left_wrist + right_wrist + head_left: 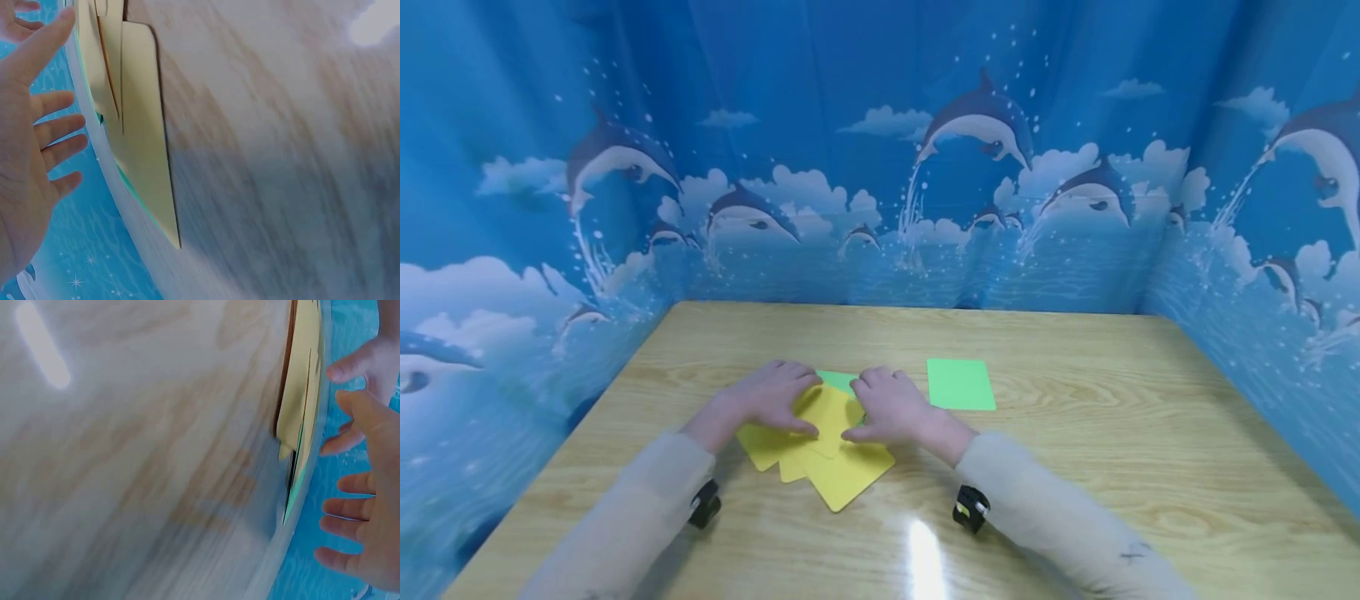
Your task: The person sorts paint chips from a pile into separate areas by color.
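Left hand [772, 398] and right hand [892, 408] over loosely fanned yellow cards [846, 477], wood-grain bench [1120, 450].
Both hands unclosed, fingers spread and slightly bent, gripping nothing; contact with the pile: cannot tell. Part of a green card [838, 381] shows at the pile's far edge, between the hands. A separate green square [961, 386] lies flat to the right, near the right hand.

The yellow square paper cards [850, 477] and the green square paper card [961, 385] at right look dull. The light brown tabletop [1112, 467] looks like shiny wood. The far blue dolphin curtain [865, 58] is cloth.
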Demonstrator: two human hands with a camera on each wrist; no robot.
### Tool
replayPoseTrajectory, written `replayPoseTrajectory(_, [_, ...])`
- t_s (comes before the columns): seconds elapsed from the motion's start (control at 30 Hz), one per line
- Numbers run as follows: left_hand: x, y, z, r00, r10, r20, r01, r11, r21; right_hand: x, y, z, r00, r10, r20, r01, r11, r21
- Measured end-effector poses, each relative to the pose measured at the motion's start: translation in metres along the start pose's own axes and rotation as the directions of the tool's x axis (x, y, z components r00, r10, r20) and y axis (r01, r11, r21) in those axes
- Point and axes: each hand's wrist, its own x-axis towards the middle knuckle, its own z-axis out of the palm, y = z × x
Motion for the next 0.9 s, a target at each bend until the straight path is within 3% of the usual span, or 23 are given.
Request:
replayPoseTrajectory(0.23, [-0.003,-0.001,0.005,0.999,-0.03,0.024,0.03,1.0,-0.009,0.007,-0.016,0.004,0.999,-0.032,0.03,0.034,0.998,-0.046])
replayPoseTrajectory(0.47, [-0.002,0.003,0.008,0.999,-0.006,0.038,0.007,1.0,-0.013,0.012,-0.028,0.011,0.997,-0.041,0.061,0.048,0.992,-0.113])
replayPoseTrajectory(0.9, [-0.002,0.001,0.01,0.999,-0.003,0.037,0.004,1.0,-0.017,0.012,-0.026,0.012,0.994,0.048,0.098,-0.042,0.997,-0.06])
